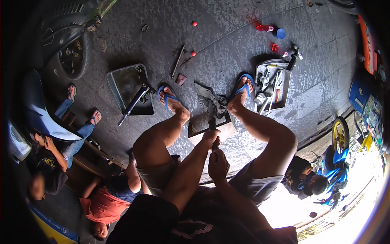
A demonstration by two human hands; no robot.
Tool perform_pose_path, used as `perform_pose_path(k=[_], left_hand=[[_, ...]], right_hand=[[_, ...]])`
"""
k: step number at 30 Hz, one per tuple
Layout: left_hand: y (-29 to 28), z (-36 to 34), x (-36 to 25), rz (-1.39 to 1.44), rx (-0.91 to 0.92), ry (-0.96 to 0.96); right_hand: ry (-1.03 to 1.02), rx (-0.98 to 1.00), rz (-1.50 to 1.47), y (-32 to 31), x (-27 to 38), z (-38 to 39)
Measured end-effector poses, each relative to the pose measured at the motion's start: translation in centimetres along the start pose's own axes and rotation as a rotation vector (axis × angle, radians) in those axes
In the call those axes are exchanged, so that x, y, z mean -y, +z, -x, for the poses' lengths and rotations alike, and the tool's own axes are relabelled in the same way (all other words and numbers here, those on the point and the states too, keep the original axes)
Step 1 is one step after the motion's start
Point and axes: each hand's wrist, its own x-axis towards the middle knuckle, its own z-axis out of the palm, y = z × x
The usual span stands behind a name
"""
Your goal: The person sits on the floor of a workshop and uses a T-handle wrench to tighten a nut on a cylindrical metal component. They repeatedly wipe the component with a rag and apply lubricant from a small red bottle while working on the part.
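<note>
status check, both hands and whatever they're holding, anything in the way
Left hand, right hand: both closed on dark tool. Grey rag around its far end. Trays off to either side.

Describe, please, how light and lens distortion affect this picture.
Head view: glare burns out the lower right beside the blue motorcycle; fisheye bending and dark corners mark the head view's rim; in head view, the dark tool in the left hand shows little detail.

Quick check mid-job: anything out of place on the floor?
Yes. Two small red round pieces lie loose on the floor. A long metal tool slants across the left tray, its near end jutting past the rim. I can't tell whether the floor's shiny mottling is wetness.
</note>
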Motion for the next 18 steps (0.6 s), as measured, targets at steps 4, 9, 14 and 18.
perform_pose_path(k=[4, 9, 14, 18], left_hand=[[0.0, -2.3, -1.1, -0.050, -0.086, 0.007], [0.6, -5.3, -2.1, -0.109, -0.145, 0.010], [0.5, -4.7, 0.5, -0.018, -0.059, 0.033], [0.8, -1.8, 1.3, 0.020, -0.039, 0.044]], right_hand=[[0.111, 0.005, -0.065, 2.0, -1.0, -1.4], [0.192, 0.022, -0.036, 3.4, -2.3, -3.1], [0.075, -0.003, 0.046, 1.7, -2.4, -0.7], [0.033, -0.006, 0.088, 0.2, -1.6, 0.8]])
